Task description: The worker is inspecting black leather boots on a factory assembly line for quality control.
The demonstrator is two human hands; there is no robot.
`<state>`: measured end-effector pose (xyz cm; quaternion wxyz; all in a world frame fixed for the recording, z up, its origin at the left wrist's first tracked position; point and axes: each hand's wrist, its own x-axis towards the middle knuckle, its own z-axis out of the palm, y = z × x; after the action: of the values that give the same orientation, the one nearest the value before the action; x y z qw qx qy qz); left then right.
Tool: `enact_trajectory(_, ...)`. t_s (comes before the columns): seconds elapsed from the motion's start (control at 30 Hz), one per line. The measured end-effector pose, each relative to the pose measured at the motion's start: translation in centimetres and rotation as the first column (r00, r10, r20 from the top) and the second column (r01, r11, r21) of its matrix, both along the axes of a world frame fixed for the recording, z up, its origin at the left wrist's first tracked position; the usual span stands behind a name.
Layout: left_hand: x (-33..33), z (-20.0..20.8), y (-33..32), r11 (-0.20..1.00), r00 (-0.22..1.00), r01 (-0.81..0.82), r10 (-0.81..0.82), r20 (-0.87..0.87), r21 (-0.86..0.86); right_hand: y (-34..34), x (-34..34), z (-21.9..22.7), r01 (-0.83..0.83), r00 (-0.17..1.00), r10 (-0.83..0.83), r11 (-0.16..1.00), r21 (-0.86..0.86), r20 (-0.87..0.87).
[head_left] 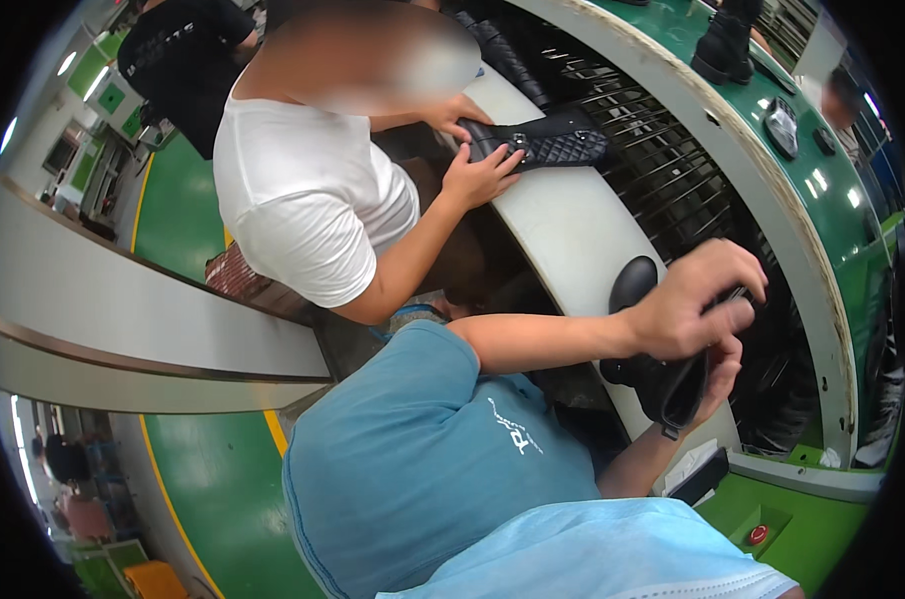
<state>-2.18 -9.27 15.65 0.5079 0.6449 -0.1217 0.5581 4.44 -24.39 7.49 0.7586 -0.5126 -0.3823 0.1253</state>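
Note:
A black boot (pixel 662 387) rests near the close end of the white bench, its rounded toe pointing away and its opening toward me. My right hand (pixel 722 379) grips the upper edge of its shaft from the far side. Over the boot, my left hand (pixel 694 301) is bent at the wrist with curled fingers, slightly blurred. Whatever lies between those fingers, if anything, cannot be made out. Part of the boot is hidden behind both hands.
A co-worker in a white shirt (pixel 302 200) presses both hands on a quilted black boot (pixel 562 140) farther along the white bench (pixel 562 230). Metal rods (pixel 672 170) run beside it. Beyond stands a green table (pixel 822 180) with boots; a red button (pixel 759 534) sits close by.

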Motion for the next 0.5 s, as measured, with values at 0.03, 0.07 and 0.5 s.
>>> enact_trajectory(0.03,0.3,0.3,-0.4,0.996,1.0,0.001,-0.003,0.02,0.094,0.4,-0.6,0.4,-0.038,0.997,0.047,0.99,0.137,-0.06)
enact_trajectory(0.07,0.2,0.5,-0.4,0.995,0.999,0.041,-0.038,-0.026,0.096,1.1,-1.9,2.7,0.047,0.998,-0.045,0.997,0.058,-0.039)
enact_trajectory(0.5,1.9,0.4,0.6,0.972,0.989,-0.115,0.093,0.113,0.207,1.5,-1.5,7.1,0.11,0.992,-0.108,0.993,-0.033,0.059)
